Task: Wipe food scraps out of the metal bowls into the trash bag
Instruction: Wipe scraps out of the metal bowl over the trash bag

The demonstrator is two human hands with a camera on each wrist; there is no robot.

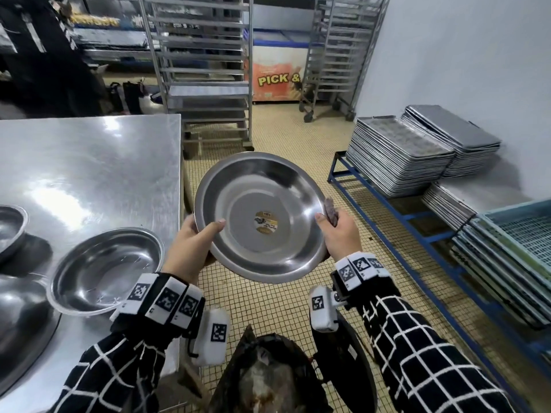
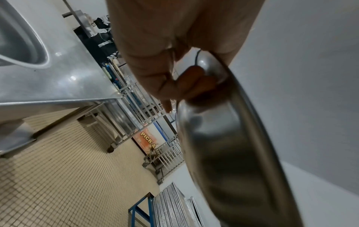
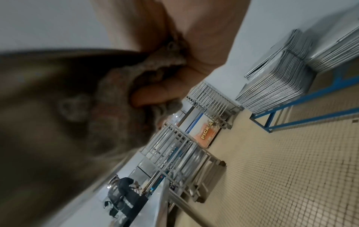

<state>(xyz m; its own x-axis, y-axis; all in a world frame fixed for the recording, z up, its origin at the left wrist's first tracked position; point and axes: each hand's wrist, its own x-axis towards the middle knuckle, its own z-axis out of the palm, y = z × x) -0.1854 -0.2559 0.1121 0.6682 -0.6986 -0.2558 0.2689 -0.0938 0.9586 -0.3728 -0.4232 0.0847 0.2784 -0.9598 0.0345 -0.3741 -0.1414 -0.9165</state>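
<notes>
Kitchen floor — bowl (image 1: 262, 217) between hands

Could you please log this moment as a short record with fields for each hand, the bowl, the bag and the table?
left hand: grips the rim of the held bowl, thumb inside
right hand: holds the opposite rim together with a grey cloth
held bowl: tilted toward the camera, above the floor; round sticker at its centre; no scraps visible
trash bag: open, below the bowl, scraps inside
steel table: to the left, other metal bowls on it
</notes>
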